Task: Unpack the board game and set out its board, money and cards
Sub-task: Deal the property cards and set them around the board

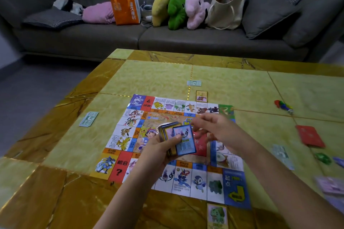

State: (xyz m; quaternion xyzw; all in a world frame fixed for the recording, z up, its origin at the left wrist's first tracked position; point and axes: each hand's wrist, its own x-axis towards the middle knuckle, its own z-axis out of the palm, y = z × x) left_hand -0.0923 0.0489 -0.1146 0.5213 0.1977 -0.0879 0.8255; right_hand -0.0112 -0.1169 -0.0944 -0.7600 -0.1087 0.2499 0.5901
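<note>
Yellow-green stone tiles with brown borders make up the table (152,80), and the game board (130,132) lies flat on it, ringed with picture squares. Over the board's middle, the left hand (160,148) curls its fingers round a deck of cards (168,134) — its thumb presses on the top card (185,140), blue-bordered with a dark purple figure and slid partway off the deck to the right. The right hand (214,128) is smeared by motion just beside that card; whether its fingers pinch anything cannot be told. Beneath both hands a red stack (201,146) lies on the board, mostly hidden.

Two single cards lie off the board: a far card (201,96) just beyond its far edge, and a near card (216,215) showing a green creature, cut off by the frame's bottom. Two pale-green money piles read clearly — a left pile (89,118) and a far pile (194,83). A third, blurred pile (283,156) lies to the right, and pinkish notes (331,185) are cut by the right edge. Further right lie a red card pile (310,135) and coloured tokens (283,105) with a white die (290,111).

Behind, a grey sofa (93,39) holds three plush toys (176,10), an orange bag (125,7) and a cream tote (225,9).
</note>
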